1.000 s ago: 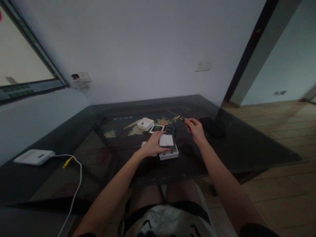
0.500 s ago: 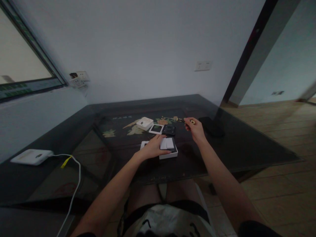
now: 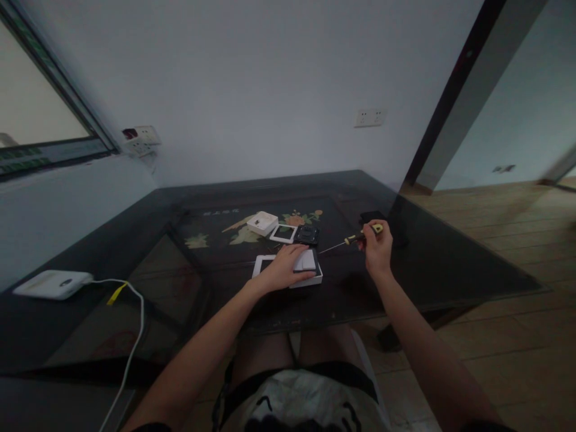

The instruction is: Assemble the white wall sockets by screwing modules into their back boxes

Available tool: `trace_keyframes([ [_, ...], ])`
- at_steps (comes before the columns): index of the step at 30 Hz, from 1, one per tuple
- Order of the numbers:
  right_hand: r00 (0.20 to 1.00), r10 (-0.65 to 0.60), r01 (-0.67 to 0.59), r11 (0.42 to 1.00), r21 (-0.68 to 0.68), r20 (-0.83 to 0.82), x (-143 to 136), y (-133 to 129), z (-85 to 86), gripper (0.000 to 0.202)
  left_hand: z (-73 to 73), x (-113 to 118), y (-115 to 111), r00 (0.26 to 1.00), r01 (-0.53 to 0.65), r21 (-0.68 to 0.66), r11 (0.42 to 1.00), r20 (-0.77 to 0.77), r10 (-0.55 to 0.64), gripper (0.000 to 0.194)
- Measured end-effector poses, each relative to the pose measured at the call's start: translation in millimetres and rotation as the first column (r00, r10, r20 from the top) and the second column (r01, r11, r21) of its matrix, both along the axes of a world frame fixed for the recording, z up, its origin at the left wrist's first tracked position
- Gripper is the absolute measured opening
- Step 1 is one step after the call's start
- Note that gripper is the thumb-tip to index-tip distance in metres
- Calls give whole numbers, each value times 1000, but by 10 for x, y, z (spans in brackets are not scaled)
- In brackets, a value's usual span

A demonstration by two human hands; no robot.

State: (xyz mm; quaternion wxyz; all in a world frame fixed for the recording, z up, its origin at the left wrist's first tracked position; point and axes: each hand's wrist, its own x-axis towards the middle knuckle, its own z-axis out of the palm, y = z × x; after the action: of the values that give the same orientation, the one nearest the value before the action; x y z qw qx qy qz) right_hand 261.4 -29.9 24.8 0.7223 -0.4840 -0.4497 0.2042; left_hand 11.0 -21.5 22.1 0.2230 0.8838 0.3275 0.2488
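Note:
My right hand (image 3: 378,249) grips a screwdriver (image 3: 354,239) by its yellow and black handle. The thin shaft points left and slightly down, its tip close to the right edge of a white square casing (image 3: 310,281) with dark parts inside. My left hand (image 3: 284,267) holds this casing on the table, fingers over its far side and thumb along the near side. A pale flat piece (image 3: 306,260) shows inside the casing, partly under the fingers. Beside the left wrist, a white-framed piece (image 3: 261,264) is partly covered by the hand.
Behind my hands lie a white box-shaped housing (image 3: 262,223), a white frame (image 3: 283,233) and a black square part (image 3: 307,234). A white device (image 3: 53,284) with a cable (image 3: 139,324) rests at the left of the dark table (image 3: 216,300). A dark object (image 3: 372,216) lies behind my right hand.
My right hand has moved right and toward me with the screwdriver, whose tip has come down beside the casing. My left hand stays on the casing.

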Motion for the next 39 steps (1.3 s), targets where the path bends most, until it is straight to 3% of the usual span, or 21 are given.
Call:
trace_keyframes([
  [14, 983, 60, -51, 997, -52, 175, -140, -109, 128, 24, -56, -7, 15, 1000, 22, 27, 999, -11, -22, 64],
  [20, 855, 101, -96, 995, -34, 509, -237, -162, 397, 17, -71, -2, 33, 998, 45, 38, 998, 48, -47, 59],
  [23, 815, 123, -113, 992, -54, 566, -290, -215, 476, 17, -89, 24, 25, 998, 18, 29, 999, 55, -19, 57],
  [25, 858, 119, -101, 993, -62, 500, -296, -255, 442, 19, -104, 39, 15, 998, -9, 37, 999, 57, 7, 59],
  [30, 979, 122, -110, 991, -81, 163, -210, -344, 207, 26, -106, 43, 0, 1000, 6, 40, 999, 31, -7, 59],
  [35, 990, 140, -142, 985, -97, -30, -132, -337, 15, 30, -72, 31, -6, 1000, 21, 55, 998, -9, -20, 54],
  [39, 977, 135, -168, 964, -205, -167, -57, -332, -121, 40, -62, 30, -10, 998, 15, 80, 997, -58, -10, 56],
])
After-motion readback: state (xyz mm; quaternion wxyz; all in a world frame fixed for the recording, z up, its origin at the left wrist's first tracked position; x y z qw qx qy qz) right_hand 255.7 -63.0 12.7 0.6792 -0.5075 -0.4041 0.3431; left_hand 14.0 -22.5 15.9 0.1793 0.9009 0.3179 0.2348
